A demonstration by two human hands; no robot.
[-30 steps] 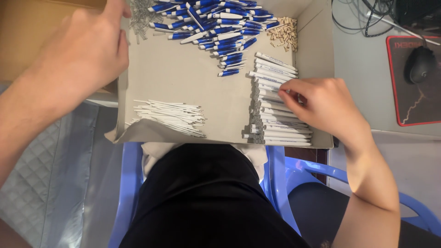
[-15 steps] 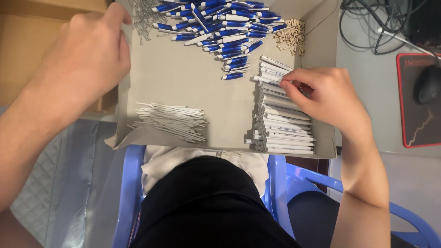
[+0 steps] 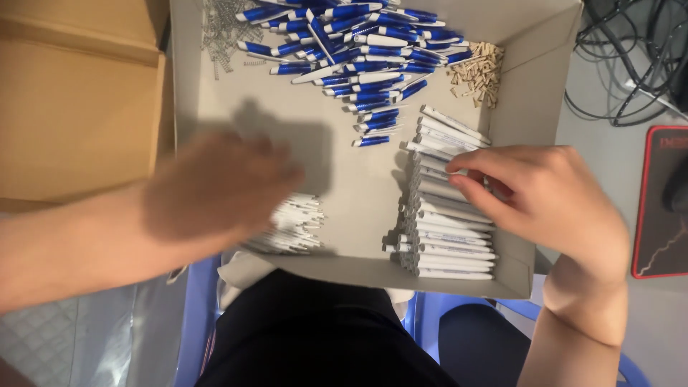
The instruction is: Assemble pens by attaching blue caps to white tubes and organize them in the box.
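Note:
A grey cardboard tray [image 3: 344, 193] lies across my lap. Blue-and-white pen parts [image 3: 358, 57] are heaped at its far side. On the right lies a stack of white pen barrels [image 3: 448, 247], where my right hand [image 3: 552, 197] pinches one barrel at the top between thumb and fingers. My left hand [image 3: 215, 190], blurred by motion, hovers over a bundle of thin white refills [image 3: 297, 229] at the near left. Whether it holds anything cannot be made out. Small metal springs [image 3: 218, 36] lie at the far left corner, and small tan pieces [image 3: 476, 72] at the far right.
A brown cardboard box [image 3: 75, 107] stands left of the tray. Black cables [image 3: 623, 64] and a red-edged mouse pad [image 3: 663, 208] lie on the grey surface to the right. I sit on a blue plastic chair [image 3: 459, 330].
My left hand has swept from the far left corner by the springs down to the refills. My right hand has stayed on the barrel stack, shifting slightly up it.

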